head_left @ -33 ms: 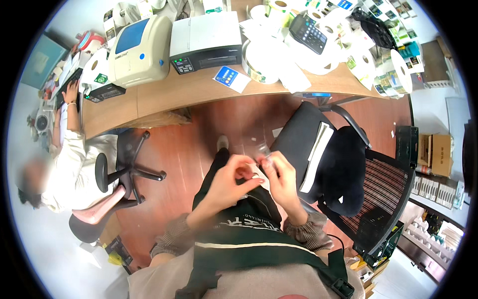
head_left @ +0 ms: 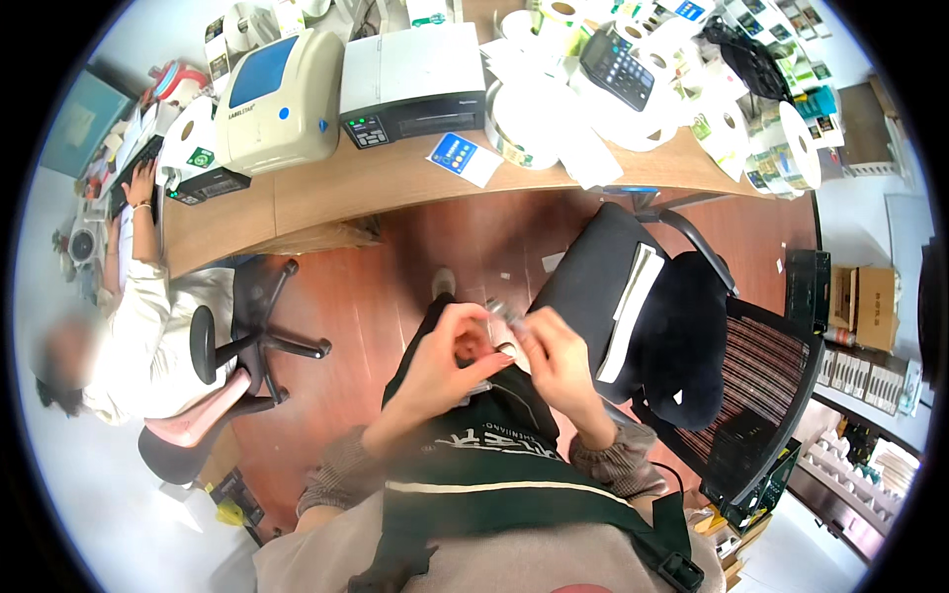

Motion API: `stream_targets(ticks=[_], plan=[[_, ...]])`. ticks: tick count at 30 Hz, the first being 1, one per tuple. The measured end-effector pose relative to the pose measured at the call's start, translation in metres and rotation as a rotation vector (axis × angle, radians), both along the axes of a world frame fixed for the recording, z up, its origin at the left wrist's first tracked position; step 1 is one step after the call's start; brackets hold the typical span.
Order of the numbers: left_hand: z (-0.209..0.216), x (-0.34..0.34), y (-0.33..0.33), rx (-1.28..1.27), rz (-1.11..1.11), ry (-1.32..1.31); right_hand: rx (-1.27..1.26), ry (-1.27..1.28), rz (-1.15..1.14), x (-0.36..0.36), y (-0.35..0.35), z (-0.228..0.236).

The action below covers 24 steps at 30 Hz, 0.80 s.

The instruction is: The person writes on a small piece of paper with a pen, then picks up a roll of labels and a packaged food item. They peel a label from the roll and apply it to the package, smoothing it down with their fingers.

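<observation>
We see the right hand (head_left: 560, 361) pinching a small clear piece (head_left: 504, 312), blurred, which sticks out between the two hands, above the floor (head_left: 336, 292) and short of the bench (head_left: 326, 193). The left hand (head_left: 440, 364) curls just beside it, and we cannot tell whether it grips anything. On the bench we see a beige printer (head_left: 280, 104), a grey printer (head_left: 410, 71) and a keypad (head_left: 618, 71).

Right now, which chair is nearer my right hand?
The mesh-backed chair to the right of your right hand, with black cloth on it; the other chair seats a co-worker.
</observation>
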State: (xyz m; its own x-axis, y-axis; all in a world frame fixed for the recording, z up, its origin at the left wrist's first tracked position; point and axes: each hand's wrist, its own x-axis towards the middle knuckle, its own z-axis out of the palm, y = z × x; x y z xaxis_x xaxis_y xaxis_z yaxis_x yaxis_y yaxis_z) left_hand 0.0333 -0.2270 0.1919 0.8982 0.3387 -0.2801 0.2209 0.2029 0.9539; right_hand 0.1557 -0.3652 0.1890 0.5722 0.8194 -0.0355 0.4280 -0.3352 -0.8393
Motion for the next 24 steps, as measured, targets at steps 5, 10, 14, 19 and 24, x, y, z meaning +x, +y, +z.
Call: stream_targets(ticks=[5,10,14,19,24], plan=[[0.018,-0.006,0.066,0.197,-0.123,0.091,-0.167,-0.068,0.320,0.007,0.043,0.011],[0.030,-0.014,0.144,0.298,0.059,0.026,-0.475,-0.260,0.359,0.030,0.055,0.013],[0.030,-0.012,0.181,-0.162,0.140,-0.024,0.111,0.222,0.065,0.058,0.069,0.042],[0.028,0.020,0.161,-0.567,0.025,0.000,0.666,0.632,-0.343,0.034,0.118,0.065],[0.031,0.032,0.157,-0.711,0.087,-0.041,0.730,0.513,-0.431,0.019,0.128,0.053]])
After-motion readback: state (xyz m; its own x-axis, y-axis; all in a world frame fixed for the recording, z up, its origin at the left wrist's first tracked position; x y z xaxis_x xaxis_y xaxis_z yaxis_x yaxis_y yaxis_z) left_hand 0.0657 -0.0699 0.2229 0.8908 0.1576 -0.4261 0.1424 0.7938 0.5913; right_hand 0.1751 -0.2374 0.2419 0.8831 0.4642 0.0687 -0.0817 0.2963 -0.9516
